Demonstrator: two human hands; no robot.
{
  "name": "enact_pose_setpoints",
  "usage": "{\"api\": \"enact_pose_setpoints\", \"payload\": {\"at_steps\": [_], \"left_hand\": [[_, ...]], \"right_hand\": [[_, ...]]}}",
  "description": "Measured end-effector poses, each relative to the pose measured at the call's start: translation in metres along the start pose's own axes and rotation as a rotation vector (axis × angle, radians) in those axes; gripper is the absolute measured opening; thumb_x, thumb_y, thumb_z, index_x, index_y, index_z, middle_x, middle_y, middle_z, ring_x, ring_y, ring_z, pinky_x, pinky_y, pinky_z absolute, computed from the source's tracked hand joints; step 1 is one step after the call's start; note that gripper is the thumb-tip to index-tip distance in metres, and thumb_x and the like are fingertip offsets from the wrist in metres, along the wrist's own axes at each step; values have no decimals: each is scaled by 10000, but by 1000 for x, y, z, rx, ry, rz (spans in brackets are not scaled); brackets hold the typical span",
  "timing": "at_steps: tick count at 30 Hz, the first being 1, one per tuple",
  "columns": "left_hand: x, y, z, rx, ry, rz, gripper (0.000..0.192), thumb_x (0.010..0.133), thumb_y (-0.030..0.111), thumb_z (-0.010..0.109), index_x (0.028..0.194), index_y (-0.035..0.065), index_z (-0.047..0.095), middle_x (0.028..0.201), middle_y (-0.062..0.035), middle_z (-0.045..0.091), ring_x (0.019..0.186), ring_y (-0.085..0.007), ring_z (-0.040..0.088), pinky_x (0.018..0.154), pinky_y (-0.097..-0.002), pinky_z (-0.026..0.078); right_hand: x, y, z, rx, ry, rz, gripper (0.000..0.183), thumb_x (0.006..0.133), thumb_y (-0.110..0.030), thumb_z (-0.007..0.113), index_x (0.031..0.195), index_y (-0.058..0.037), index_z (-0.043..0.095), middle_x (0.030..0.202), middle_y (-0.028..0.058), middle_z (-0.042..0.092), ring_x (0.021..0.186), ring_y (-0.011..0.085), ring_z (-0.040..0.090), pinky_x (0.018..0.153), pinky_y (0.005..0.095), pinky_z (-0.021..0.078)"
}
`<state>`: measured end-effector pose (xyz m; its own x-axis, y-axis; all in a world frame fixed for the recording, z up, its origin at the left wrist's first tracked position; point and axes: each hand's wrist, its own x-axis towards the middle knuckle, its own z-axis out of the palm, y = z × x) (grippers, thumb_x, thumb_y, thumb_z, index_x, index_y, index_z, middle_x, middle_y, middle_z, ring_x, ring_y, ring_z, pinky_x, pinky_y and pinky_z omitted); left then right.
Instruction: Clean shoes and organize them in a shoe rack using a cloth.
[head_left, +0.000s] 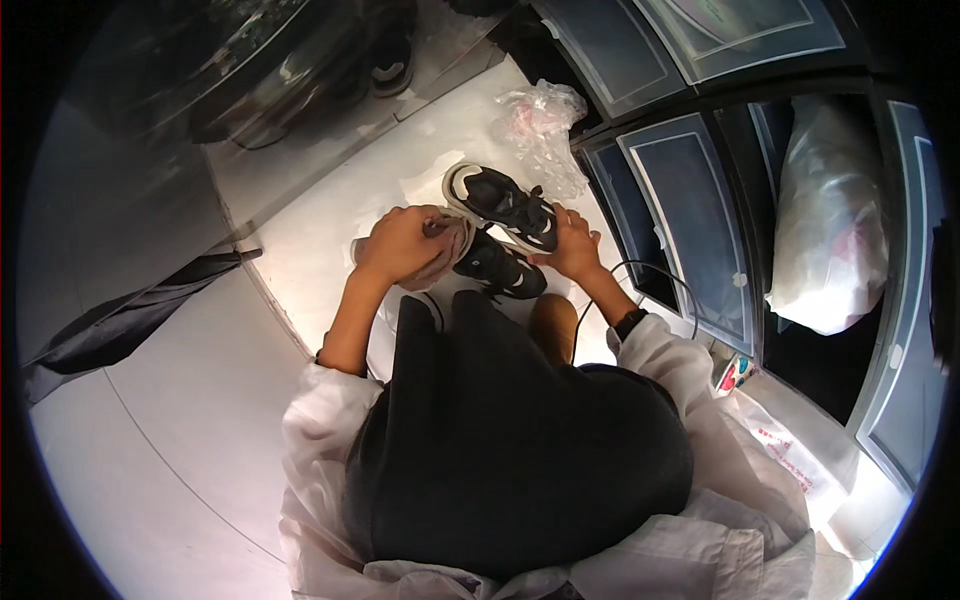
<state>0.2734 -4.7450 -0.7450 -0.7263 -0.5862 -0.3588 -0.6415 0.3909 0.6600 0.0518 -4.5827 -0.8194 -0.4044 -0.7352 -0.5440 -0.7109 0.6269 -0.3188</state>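
A pair of black-and-white sneakers lies in front of my knees. The farther sneaker (504, 201) is gripped near its toe by my right hand (574, 244), with the thumb at its near side. My left hand (405, 244) is closed around a bunched, brownish-grey cloth (444, 259), just left of the shoes. The nearer sneaker (506, 268) lies between the hands, partly behind the cloth. Beyond the shoes, a crumpled clear plastic bag (544, 124) rests on the pale floor.
Cabinets with framed, translucent doors (694, 217) line the right side. One compartment holds a stuffed white plastic bag (832, 225). A dark cable (686, 289) loops beside my right forearm. A folded black umbrella or cloth (142, 315) is at left; another dark shoe (391, 71) stands far off.
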Motion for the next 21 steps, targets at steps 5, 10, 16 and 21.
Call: {"api": "enact_pose_setpoints", "payload": {"at_steps": [5, 10, 16, 21], "left_hand": [[2, 0, 27, -50, 72, 164, 271, 710, 236, 643, 939, 92, 658, 840, -137, 604, 790, -316, 622, 689, -373, 498], [-3, 14, 43, 62, 18, 142, 351, 727, 276, 654, 1035, 110, 620, 1053, -90, 511, 849, -297, 614, 761, -374, 495], [-7, 19, 42, -241, 182, 214, 436, 698, 166, 654, 1107, 44, 561, 1114, -115, 494, 1008, -324, 546, 850, -397, 470], [-10, 17, 42, -306, 135, 278, 477, 673, 127, 665, 1125, 34, 547, 1119, -118, 529, 1050, -334, 519, 890, -384, 444]], "right_hand": [[11, 18, 20, 103, 183, -212, 982, 568, -322, 837, 1374, -109, 319, 1291, 127, 446, 1240, 285, 397, 964, 489, 298], [15, 10, 24, 183, 227, -243, 867, 583, -272, 808, 1320, -117, 381, 1241, 129, 464, 1194, 315, 412, 962, 464, 325], [0, -6, 2, 319, 383, -323, 817, 566, -297, 819, 1264, -86, 451, 1143, 159, 494, 1073, 351, 456, 931, 402, 381], [-19, -11, -19, 474, 364, -292, 767, 574, -284, 828, 1221, -40, 495, 1099, 180, 520, 1037, 316, 509, 927, 381, 392]]}}
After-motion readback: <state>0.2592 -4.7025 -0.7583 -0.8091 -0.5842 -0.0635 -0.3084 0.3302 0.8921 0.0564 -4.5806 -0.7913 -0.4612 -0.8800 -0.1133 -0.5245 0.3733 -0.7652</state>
